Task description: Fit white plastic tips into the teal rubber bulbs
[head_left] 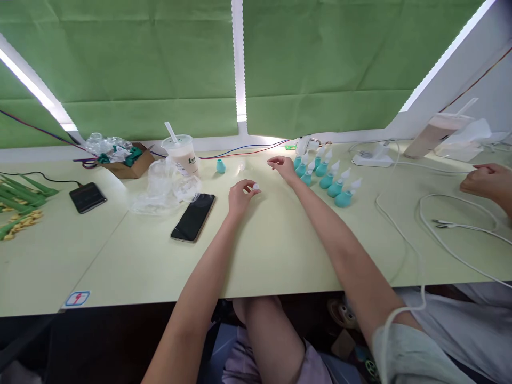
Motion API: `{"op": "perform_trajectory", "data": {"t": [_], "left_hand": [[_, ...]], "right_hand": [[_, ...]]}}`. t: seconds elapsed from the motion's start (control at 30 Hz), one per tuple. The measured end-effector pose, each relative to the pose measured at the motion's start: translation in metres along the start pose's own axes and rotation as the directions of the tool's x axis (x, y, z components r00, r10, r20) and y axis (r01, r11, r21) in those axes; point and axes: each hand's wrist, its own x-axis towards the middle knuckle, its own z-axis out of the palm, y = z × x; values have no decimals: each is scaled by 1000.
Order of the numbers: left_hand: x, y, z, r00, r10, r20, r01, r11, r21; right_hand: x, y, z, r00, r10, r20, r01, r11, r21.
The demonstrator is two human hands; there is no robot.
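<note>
My left hand (240,198) is closed over the table, with a small white translucent piece (256,186) pinched between thumb and fingers. Further out, my right hand (283,168) has its fingertips drawn together; whatever is in them, if anything, is too small to make out. Just right of it stand several teal bulbs (335,188) with white pointed tips, in rough rows. A single teal bulb (220,166) without a tip stands beyond my left hand. Between that bulb and my right hand lie small clear pieces (241,167), hard to make out.
A black phone (193,217), a crumpled plastic bag (160,186) and a drink cup (182,154) are on the left, with a cardboard box (134,164) behind. White cables (404,234) cross the right side, near another person's hand (488,183).
</note>
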Motion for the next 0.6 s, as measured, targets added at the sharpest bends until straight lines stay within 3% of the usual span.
{"op": "perform_trajectory", "data": {"t": [0.17,0.3,0.43,0.6], "left_hand": [[-8,23,9,996,65,63,-60,996,-67],[-23,39,23,972,168,164,-157,985,-77],[-33,41,32,936,217,278,-207,976,-65],[-32,37,30,956,169,239,-154,985,-83]], "right_hand": [[-84,-44,-22,998,36,52,-47,971,232],[-145,-57,-46,998,62,33,-67,975,214],[-159,-57,-61,999,42,30,-47,985,166],[-150,-54,-63,996,-84,34,80,993,92]]}}
